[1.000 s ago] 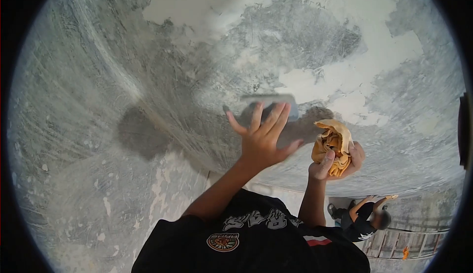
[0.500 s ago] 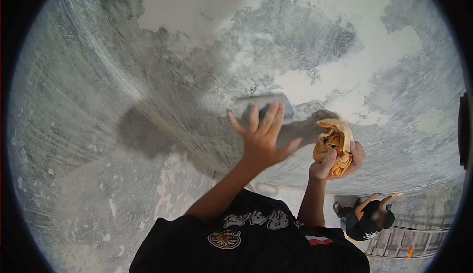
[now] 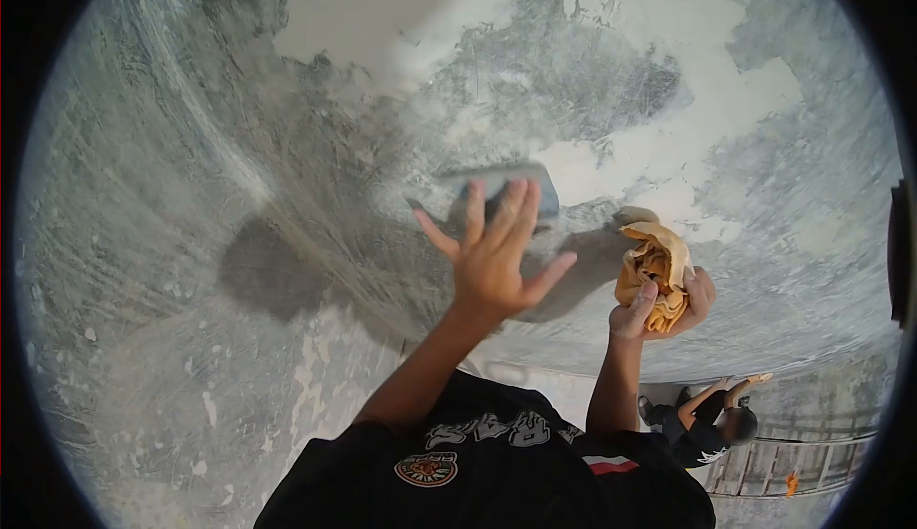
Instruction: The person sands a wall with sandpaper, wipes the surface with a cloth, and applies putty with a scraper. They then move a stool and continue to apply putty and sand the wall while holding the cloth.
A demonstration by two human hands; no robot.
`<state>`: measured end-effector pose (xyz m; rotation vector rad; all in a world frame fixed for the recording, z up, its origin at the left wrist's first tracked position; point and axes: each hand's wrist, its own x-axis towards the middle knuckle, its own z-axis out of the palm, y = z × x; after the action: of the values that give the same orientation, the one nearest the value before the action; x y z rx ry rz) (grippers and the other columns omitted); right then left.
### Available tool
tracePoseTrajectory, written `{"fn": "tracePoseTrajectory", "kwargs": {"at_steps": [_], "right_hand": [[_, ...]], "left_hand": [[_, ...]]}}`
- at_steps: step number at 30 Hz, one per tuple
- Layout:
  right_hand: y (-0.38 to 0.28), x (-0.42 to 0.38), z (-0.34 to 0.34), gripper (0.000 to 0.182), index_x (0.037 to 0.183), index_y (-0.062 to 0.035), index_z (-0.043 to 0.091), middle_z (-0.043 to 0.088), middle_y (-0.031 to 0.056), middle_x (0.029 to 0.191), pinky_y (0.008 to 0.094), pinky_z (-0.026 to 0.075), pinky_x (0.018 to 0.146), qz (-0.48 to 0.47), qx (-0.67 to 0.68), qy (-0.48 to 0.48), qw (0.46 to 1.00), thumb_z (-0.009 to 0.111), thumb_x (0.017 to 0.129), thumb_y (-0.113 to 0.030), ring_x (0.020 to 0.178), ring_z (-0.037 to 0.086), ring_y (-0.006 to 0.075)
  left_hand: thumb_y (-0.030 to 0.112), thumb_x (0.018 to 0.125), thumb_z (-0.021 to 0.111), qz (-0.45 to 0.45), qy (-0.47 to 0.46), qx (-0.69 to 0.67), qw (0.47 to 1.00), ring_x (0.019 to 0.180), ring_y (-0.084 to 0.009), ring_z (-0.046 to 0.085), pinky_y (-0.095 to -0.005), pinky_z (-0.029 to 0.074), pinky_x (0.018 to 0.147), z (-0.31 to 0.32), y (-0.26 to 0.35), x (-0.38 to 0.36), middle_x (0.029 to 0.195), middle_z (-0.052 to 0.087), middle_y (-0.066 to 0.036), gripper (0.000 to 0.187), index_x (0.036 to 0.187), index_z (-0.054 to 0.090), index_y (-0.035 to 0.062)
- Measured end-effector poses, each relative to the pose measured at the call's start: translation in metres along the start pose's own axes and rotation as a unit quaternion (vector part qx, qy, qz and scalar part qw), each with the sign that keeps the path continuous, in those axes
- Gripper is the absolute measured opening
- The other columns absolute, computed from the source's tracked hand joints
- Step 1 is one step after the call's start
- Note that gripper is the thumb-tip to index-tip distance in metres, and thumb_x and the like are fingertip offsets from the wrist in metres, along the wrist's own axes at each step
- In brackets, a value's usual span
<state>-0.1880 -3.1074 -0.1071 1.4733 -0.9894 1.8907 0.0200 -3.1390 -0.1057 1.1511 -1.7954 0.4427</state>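
My left hand (image 3: 492,252) is stretched toward the wall (image 3: 382,243) with its fingers spread. Under its fingertips lies a flat blue-grey pad (image 3: 546,195), flat against the mottled grey surface and partly covered by the fingers. A bunched tan-yellow cloth (image 3: 650,262) is in my right hand (image 3: 673,305), its folds gathered toward me. The thumb presses on the near side of the cloth while the other fingers wrap round behind it. The cloth is close to the wall, beside a dark shadow.
Pale smooth patches (image 3: 659,147) cover part of the wall. At lower right a co-worker in dark clothes (image 3: 702,424) has raised arms near the wall. A ladder-like metal frame (image 3: 793,467) stands beyond, with a small orange thing (image 3: 791,484) near it.
My left hand has slid up and to the left, and the grey pad has shifted with it. My right hand still grips the cloth, slightly higher and farther right.
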Motion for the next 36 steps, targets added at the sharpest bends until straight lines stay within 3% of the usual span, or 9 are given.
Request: {"fn": "tracePoseTrajectory", "kwargs": {"at_steps": [6,12,18,22,25,27,30,34,36], "right_hand": [[0.002,0.002,-0.006,0.044,0.125,-0.0083,0.048,0.047,0.0121,0.111,0.0373,0.039,0.089,-0.013,-0.014,0.019,1.0,0.068,0.093,-0.031,0.103,0.048,0.0229],[0.0,0.0,-0.004,0.043,0.124,-0.0082,0.048,0.046,0.0123,0.112,0.0377,0.039,0.091,0.022,-0.009,0.016,1.0,0.067,0.094,-0.032,0.105,0.047,0.0226],[-0.003,0.003,-0.001,0.041,0.126,-0.0092,0.046,0.045,0.0119,0.112,0.0387,0.04,0.092,0.06,0.034,0.02,0.997,0.064,0.095,-0.03,0.107,0.047,0.0232],[0.006,-0.003,0.002,0.041,0.126,-0.0093,0.046,0.045,0.0118,0.112,0.0389,0.04,0.093,0.085,0.05,0.036,0.994,0.063,0.094,-0.03,0.107,0.047,0.0232],[0.006,0.003,0.005,0.043,0.126,-0.0088,0.046,0.046,0.0124,0.113,0.0392,0.04,0.093,0.017,0.033,0.02,0.999,0.065,0.094,-0.03,0.107,0.048,0.0234],[0.015,-0.006,0.01,0.044,0.126,-0.0088,0.046,0.046,0.0127,0.113,0.0393,0.04,0.093,0.049,0.06,0.032,0.996,0.065,0.094,-0.031,0.107,0.048,0.0234],[0.02,-0.019,0.013,0.044,0.125,-0.0089,0.046,0.047,0.0132,0.114,0.0396,0.041,0.093,0.095,0.083,0.046,0.991,0.066,0.094,-0.032,0.107,0.048,0.0233],[0.003,0.007,0.024,0.043,0.124,-0.0086,0.046,0.048,0.0137,0.114,0.0392,0.042,0.093,0.079,0.069,0.05,0.993,0.066,0.094,-0.032,0.107,0.049,0.0233],[0.002,0.013,0.026,0.042,0.123,-0.0083,0.047,0.048,0.0133,0.112,0.0382,0.043,0.093,0.028,0.05,0.056,0.997,0.065,0.093,-0.032,0.106,0.05,0.0231]], "left_hand": [[0.065,0.087,0.065,-0.014,0.024,-0.078,0.997,0.154,-0.0414,0.021,-0.073,-0.019,0.111,0.03,0.011,-0.032,0.149,0.055,-0.014,0.086,0.142,0.057,-0.0007],[0.068,0.086,0.065,-0.015,0.007,-0.056,0.998,0.156,-0.0403,0.017,-0.0743,-0.02,0.109,-0.004,0.012,0.013,0.156,0.049,-0.012,0.088,0.142,0.058,0.0001],[0.068,0.086,0.066,-0.023,-0.035,-0.074,0.996,0.156,-0.0408,0.014,-0.0743,-0.022,0.107,0.017,0.013,-0.033,0.156,0.048,-0.014,0.094,0.148,0.051,-0.0013],[0.066,0.086,0.066,-0.033,-0.047,-0.082,0.995,0.156,-0.0429,0.014,-0.0738,-0.023,0.107,-0.015,0.013,0.007,0.155,0.047,-0.018,0.093,0.148,0.05,-0.0017],[0.065,0.087,0.065,-0.017,-0.026,-0.068,0.997,0.155,-0.0443,0.013,-0.0732,-0.023,0.107,0.0,0.014,-0.013,0.156,0.046,-0.019,0.094,0.149,0.048,-0.0031],[0.066,0.088,0.064,-0.052,-0.099,-0.109,0.988,0.155,-0.0454,0.013,-0.0736,-0.024,0.106,0.012,0.022,-0.043,0.156,0.045,-0.02,0.095,0.149,0.047,-0.0043],[0.066,0.088,0.064,-0.047,-0.129,-0.102,0.985,0.156,-0.0456,0.01,-0.0742,-0.024,0.105,-0.014,0.021,-0.022,0.16,0.04,-0.021,0.095,0.149,0.046,-0.0048],[0.067,0.088,0.063,-0.027,-0.085,-0.079,0.993,0.156,-0.0463,0.008,-0.0746,-0.023,0.105,-0.026,0.018,0.015,0.16,0.038,-0.023,0.096,0.149,0.046,-0.0057],[0.065,0.089,0.064,-0.017,-0.057,-0.071,0.996,0.156,-0.0461,0.007,-0.0746,-0.023,0.105,-0.011,0.018,-0.001,0.159,0.04,-0.024,0.096,0.15,0.044,-0.006]]}}
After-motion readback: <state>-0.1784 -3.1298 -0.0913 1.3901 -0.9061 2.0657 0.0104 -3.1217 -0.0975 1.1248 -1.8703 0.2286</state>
